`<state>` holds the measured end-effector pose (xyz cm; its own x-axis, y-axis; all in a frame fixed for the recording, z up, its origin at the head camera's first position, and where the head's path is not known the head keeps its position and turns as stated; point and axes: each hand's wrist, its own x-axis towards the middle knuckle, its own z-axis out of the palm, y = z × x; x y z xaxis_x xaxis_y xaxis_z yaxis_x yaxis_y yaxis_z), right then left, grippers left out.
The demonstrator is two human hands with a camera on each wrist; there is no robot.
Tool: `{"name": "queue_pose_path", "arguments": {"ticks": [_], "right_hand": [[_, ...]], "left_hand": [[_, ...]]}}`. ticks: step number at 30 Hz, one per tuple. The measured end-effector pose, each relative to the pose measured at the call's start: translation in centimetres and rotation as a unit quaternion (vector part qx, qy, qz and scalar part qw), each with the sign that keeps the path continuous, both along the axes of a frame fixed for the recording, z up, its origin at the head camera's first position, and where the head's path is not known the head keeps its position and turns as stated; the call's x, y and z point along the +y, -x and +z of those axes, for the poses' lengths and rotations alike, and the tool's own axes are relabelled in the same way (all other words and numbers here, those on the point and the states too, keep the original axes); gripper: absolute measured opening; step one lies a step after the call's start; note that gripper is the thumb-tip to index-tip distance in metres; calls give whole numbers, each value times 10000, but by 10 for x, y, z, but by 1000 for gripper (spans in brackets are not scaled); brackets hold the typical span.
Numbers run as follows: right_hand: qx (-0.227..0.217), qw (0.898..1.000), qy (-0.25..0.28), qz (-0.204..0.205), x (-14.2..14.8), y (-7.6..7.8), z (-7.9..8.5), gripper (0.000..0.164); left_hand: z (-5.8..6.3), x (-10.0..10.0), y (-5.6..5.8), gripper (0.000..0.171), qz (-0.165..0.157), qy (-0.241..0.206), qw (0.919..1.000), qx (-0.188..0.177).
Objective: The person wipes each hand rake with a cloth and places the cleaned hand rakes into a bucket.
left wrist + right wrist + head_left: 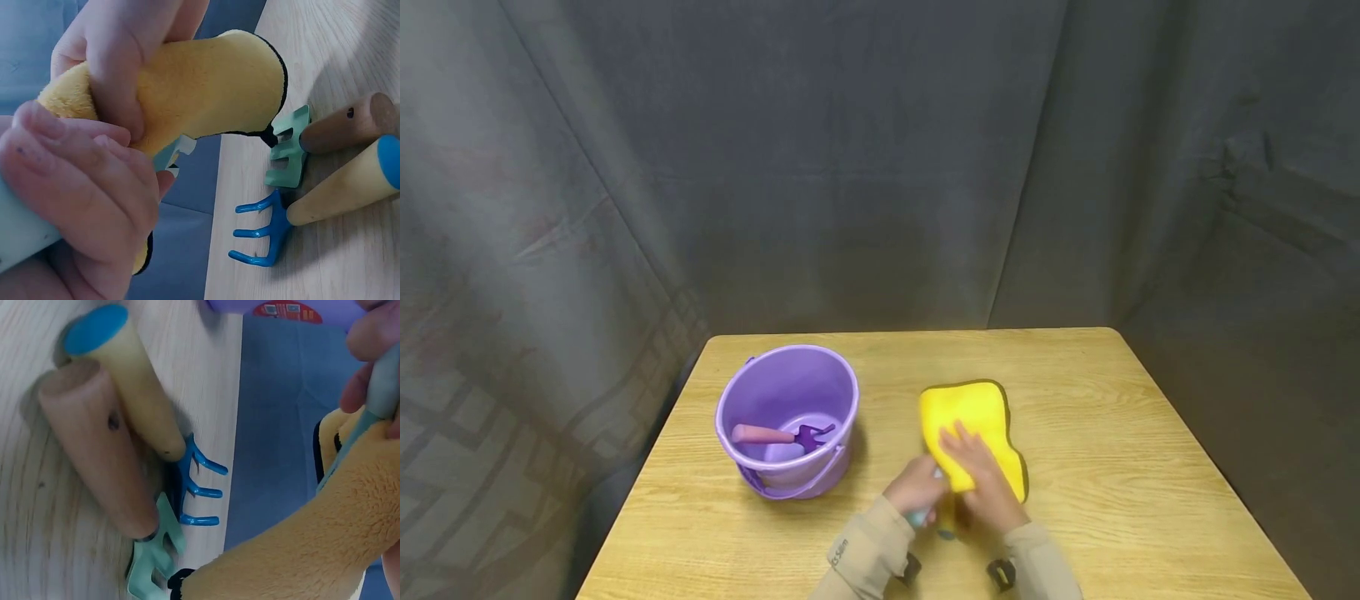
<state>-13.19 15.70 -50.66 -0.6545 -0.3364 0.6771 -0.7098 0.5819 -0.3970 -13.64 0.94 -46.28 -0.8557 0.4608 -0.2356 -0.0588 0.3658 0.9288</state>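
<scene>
My left hand (pixel 917 485) grips the pale teal handle (pixel 25 219) of a small garden tool. Its teal head (pixel 167 155) is mostly hidden by a yellow cloth (pixel 977 417) with black edging. My right hand (pixel 988 483) holds the cloth, fingers pressed into its folds against the tool in the left wrist view. On the table under the hands lie two more garden tools: a blue three-pronged hand rake (pixel 194 481) with a pale wooden handle, and a green hand fork (pixel 290 150) with a brown wooden handle.
A purple bucket (pixel 786 375) stands on the left of the wooden table (pixel 1120 433). Inside it lies a purple hand fork (pixel 808 437) with a pink handle. Dark grey curtains (pixel 850 167) hang behind and beside the table.
</scene>
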Motion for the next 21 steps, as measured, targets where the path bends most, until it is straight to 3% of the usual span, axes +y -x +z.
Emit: {"name": "queue_pose_path", "arguments": {"ticks": [6,12,21], "right_hand": [[126,9989,-394,-241,1,2,0,83],[383,9969,-601,-338,1,5,-2,85],[429,9950,-798,-412,6,10,-4,86]], "left_hand": [[0,1,-1,18,7,12,10000,23],[-1,1,-1,19,13,-28,10000,81],[-2,1,1,19,2,71,9999,85]]}}
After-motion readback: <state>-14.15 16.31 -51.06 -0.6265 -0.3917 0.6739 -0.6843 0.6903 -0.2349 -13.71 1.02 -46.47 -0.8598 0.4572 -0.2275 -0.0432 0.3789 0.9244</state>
